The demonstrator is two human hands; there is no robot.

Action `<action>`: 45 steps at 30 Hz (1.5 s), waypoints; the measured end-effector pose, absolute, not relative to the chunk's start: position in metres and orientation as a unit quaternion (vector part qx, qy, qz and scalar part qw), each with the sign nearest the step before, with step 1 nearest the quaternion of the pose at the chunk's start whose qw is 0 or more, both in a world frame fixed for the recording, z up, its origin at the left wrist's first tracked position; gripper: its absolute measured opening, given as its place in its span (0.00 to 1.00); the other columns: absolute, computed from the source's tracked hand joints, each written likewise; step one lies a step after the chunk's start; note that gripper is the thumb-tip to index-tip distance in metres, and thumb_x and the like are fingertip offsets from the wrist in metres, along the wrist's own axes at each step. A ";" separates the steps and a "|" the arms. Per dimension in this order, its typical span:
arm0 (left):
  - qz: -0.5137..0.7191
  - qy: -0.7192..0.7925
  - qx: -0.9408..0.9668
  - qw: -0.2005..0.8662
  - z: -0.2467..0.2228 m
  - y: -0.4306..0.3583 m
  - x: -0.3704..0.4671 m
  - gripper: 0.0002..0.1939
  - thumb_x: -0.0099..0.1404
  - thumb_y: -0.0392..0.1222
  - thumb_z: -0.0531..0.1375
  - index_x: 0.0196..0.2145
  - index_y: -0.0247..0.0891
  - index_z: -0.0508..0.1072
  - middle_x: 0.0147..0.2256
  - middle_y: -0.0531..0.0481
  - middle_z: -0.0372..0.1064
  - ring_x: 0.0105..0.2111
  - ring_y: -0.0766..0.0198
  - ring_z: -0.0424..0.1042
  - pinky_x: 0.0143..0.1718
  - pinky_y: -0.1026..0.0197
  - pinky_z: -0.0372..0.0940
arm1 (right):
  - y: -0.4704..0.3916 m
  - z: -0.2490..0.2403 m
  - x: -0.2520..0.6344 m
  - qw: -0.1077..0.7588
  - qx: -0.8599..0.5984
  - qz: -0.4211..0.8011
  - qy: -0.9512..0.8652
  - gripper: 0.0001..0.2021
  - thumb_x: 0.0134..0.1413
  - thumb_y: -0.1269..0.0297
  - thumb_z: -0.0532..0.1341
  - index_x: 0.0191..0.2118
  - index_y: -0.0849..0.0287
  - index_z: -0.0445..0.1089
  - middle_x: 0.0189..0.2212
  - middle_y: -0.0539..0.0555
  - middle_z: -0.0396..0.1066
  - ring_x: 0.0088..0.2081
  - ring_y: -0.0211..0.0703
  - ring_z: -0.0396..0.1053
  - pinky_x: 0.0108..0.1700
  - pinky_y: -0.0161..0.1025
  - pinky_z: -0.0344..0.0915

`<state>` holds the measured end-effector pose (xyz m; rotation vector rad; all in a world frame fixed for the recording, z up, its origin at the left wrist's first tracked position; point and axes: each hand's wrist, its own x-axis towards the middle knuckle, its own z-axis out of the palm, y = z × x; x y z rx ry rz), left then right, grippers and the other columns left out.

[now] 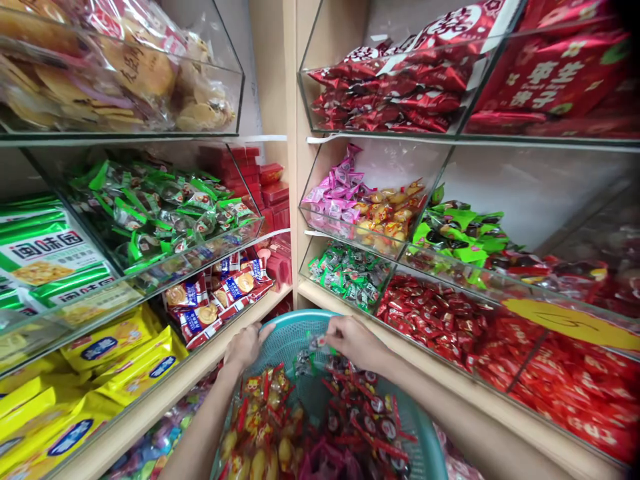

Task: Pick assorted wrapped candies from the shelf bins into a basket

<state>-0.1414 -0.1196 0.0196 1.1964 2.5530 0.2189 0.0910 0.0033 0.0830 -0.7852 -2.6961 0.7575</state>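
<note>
A teal plastic basket (431, 433) holds several kinds of wrapped sweets: yellow and red ones on the left, dark red ones (367, 413) on the right, and a pink bundle near the bottom. My left hand (245, 348) grips the basket's rim at its far left. Over the basket's far right side, my right hand (353, 339) is closed, its fingertips pinching a small clear and green wrapped candy (317, 343). Similar green-wrapped candies (303, 363) lie just below it, inside the basket.
Shelves with clear bins meet in a corner ahead. Green and clear candies (347, 275) fill a bin just beyond the basket, with red candies (430, 317) to its right. Yellow packs (115, 347) lie at lower left, and a yellow oval label (575, 323) hangs at right.
</note>
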 end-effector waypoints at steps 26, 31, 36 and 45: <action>0.065 0.891 0.424 0.151 0.018 -0.120 -0.146 0.35 0.58 0.69 0.33 0.34 0.42 0.68 0.35 0.41 0.74 0.39 0.50 0.73 0.37 0.56 0.62 | -0.003 0.023 0.034 -0.140 -0.207 0.118 -0.961 0.10 0.49 0.76 0.57 0.38 0.63 0.72 0.39 0.60 0.72 0.42 0.47 0.70 0.40 0.38 0.63; 0.070 0.890 0.424 0.154 0.015 -0.121 -0.148 0.35 0.58 0.69 0.34 0.34 0.42 0.68 0.35 0.40 0.74 0.39 0.50 0.73 0.36 0.56 0.62 | -0.005 0.034 0.051 -0.106 -0.217 0.094 -0.966 0.12 0.58 0.70 0.50 0.43 0.61 0.69 0.41 0.60 0.71 0.44 0.46 0.68 0.44 0.39 0.62; 0.066 0.892 0.419 0.156 0.013 -0.120 -0.148 0.33 0.59 0.67 0.36 0.37 0.42 0.69 0.36 0.41 0.74 0.39 0.52 0.73 0.37 0.57 0.62 | -0.014 0.030 0.065 -0.081 -0.154 0.101 -0.980 0.10 0.56 0.62 0.54 0.39 0.60 0.69 0.38 0.58 0.72 0.43 0.47 0.68 0.44 0.40 0.61; 0.066 0.893 0.420 0.147 0.016 -0.122 -0.147 0.31 0.60 0.65 0.37 0.38 0.42 0.70 0.37 0.41 0.74 0.40 0.50 0.72 0.38 0.56 0.62 | -0.023 -0.013 0.062 -0.101 -0.170 0.062 -0.978 0.28 0.40 0.61 0.68 0.48 0.66 0.63 0.37 0.61 0.72 0.45 0.53 0.65 0.53 0.52 0.53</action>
